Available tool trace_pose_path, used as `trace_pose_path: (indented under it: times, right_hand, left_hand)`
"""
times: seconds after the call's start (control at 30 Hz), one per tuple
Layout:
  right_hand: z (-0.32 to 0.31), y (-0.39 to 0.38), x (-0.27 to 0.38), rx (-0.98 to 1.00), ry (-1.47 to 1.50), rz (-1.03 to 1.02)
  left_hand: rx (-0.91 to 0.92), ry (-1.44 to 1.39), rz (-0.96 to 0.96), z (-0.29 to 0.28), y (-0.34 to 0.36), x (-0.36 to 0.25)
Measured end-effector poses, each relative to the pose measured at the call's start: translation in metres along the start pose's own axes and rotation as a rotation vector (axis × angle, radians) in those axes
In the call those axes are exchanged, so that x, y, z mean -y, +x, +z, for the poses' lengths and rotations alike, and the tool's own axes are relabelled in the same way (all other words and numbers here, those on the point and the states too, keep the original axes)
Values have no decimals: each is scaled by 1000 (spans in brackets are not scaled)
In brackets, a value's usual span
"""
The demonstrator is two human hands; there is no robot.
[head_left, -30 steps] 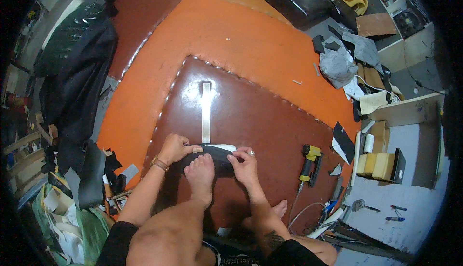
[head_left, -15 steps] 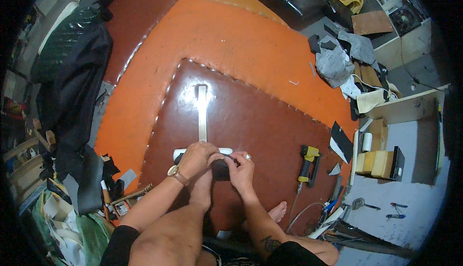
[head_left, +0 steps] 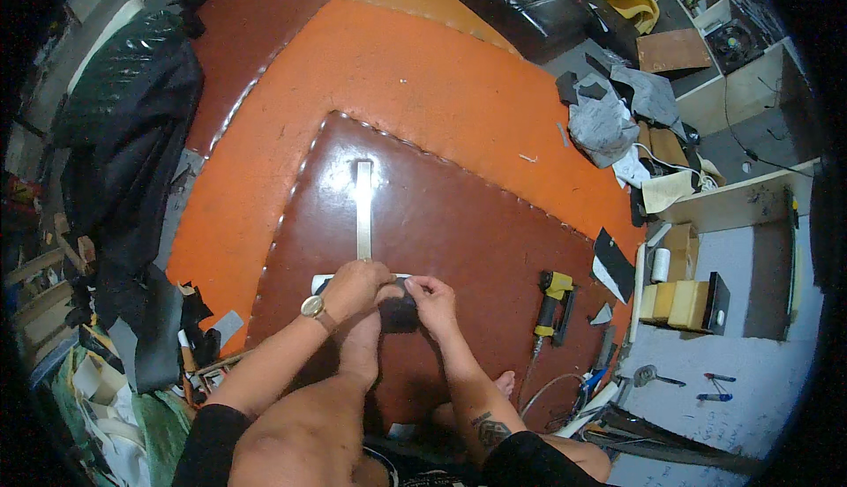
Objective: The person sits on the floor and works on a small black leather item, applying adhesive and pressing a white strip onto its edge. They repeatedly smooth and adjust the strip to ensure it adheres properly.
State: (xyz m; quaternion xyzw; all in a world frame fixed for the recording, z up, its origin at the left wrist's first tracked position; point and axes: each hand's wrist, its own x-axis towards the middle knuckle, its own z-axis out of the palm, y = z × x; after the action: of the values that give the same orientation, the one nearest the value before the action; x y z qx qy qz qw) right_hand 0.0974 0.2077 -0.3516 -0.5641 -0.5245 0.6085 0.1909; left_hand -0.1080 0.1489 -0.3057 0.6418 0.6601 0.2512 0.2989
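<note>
Left hand [head_left: 353, 287] and right hand [head_left: 433, 304] work almost touching over a dark piece [head_left: 401, 312], which lies on the brown mat [head_left: 468, 231] before the person, with a white roll [head_left: 318, 283] showing just beyond it. The right thumb and forefinger are closed in a pinch at the dark piece's upper right edge; the left fingers curl inward over its upper left part, but their tips are hidden, so what they grip cannot be told. One bare foot [head_left: 358, 333] reaches in under the left hand; whether it presses on the piece is not visible. The step in hand looks like drawing the dark edge up along the roll by fingertip. Carrying that on would call for a firm pinch, even tension and the roll kept from turning. Beyond the left hand a metal strip [head_left: 363, 213] lies pointing away, and a yellow-and-black air tool [head_left: 552, 303] rests well apart at right.
</note>
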Motion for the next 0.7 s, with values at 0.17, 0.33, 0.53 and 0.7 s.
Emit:
trace_pose_path:
  times: [0.17,0.33,0.53,0.7]
  right_hand:
    - [-5,-26,17,-4,-222,-250]
    - [-1,-37,18,-94,-539,-717]
    - [5,-35,-1,-164,-592,-712]
    - [-7,-11,15,-4,-450,-406]
  left_hand:
    - [95,54,75,-14,-11,-10]
    - [171,136,20,-10,-5,-11]
    - [126,141,69,-15,-7,-21]
    - [40,163,-37,13,2,-5]
